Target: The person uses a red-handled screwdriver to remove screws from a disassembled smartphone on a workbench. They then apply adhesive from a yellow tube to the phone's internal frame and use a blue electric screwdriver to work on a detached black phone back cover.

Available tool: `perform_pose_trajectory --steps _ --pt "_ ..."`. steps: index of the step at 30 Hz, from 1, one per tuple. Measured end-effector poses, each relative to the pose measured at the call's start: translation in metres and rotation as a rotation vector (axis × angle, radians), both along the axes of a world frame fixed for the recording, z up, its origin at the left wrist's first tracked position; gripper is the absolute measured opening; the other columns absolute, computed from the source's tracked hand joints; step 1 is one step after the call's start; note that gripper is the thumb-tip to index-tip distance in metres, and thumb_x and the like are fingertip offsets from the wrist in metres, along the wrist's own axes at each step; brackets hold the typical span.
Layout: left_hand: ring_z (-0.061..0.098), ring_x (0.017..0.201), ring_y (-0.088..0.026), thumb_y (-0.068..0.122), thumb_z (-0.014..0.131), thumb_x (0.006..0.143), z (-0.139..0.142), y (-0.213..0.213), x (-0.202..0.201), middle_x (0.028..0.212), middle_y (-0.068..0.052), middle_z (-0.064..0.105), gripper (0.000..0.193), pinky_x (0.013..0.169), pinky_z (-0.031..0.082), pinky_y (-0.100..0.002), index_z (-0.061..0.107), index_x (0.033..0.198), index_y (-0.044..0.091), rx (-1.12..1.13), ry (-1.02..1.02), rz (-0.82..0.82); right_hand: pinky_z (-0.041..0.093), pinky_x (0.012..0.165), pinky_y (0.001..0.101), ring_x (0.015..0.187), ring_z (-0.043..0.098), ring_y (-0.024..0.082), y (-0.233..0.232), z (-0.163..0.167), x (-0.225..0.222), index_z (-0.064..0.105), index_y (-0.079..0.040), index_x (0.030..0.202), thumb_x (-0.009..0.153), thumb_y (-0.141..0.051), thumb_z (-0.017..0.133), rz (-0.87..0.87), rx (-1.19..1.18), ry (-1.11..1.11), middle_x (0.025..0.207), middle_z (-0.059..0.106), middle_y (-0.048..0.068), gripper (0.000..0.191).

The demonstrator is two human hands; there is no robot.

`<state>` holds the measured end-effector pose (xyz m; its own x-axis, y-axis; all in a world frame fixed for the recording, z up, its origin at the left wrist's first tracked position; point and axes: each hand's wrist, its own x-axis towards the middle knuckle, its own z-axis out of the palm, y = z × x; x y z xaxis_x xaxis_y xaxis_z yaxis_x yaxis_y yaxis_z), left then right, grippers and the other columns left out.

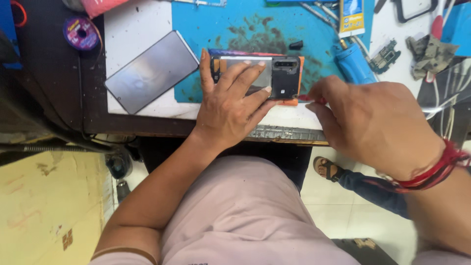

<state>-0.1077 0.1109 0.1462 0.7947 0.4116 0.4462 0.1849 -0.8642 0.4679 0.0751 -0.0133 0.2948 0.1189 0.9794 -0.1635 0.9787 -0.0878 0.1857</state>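
The tabletop (142,120) carried a stained blue mat (196,29), a dark phone screen (152,71), a purple wire spool (81,33) and a blue tube (354,64).

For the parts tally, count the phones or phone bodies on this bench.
2. One opened phone lies on the blue mat under the left hand; one dark phone lies face up, left of it. Others may be out of frame.

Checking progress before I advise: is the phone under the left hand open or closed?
Open: the phone shows bare internals and camera module, no back cover, under the left hand.
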Motion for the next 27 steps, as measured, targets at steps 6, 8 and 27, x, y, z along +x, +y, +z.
perform_pose_trajectory --steps 6,8,27 --pt "0.053 0.132 -0.024 0.039 0.078 0.099 0.002 0.002 -0.002 0.14 -0.005 0.061 0.023 0.122 0.005 -0.074 0.081 0.106 0.017 -0.002 0.004 -0.004 0.047 0.049 0.0398 0.047 0.06 0.028 0.012 0.007 0.009 0.063 -0.01 0.08 0.095 -0.038 0.066 0.109 0.01 0.021 0.051 0.058 0.008 0.032" --pt "0.053 0.132 -0.024 0.039 0.078 0.099 0.002 0.002 -0.002 0.14 -0.005 0.061 0.023 0.122 0.006 -0.074 0.081 0.106 0.017 -0.012 0.004 -0.004 0.047 0.049 0.0403 0.048 0.061 0.028 0.017 0.011 0.01 0.065 -0.011 0.085 0.093 -0.035 0.066 0.09 -0.028 0.089 0.055 0.061 0.006 0.025" --pt "0.05 0.136 -0.024 0.04 0.077 0.1 0.003 0.006 0.0 0.142 -0.006 0.06 0.023 0.123 0.004 -0.074 0.081 0.105 0.018 -0.038 0.001 -0.009 0.047 0.047 0.0385 0.046 0.06 0.027 0.016 0.008 0.006 0.064 -0.011 0.072 0.097 -0.042 0.061 0.072 -0.1 -0.01 0.049 0.058 0.006 0.04"
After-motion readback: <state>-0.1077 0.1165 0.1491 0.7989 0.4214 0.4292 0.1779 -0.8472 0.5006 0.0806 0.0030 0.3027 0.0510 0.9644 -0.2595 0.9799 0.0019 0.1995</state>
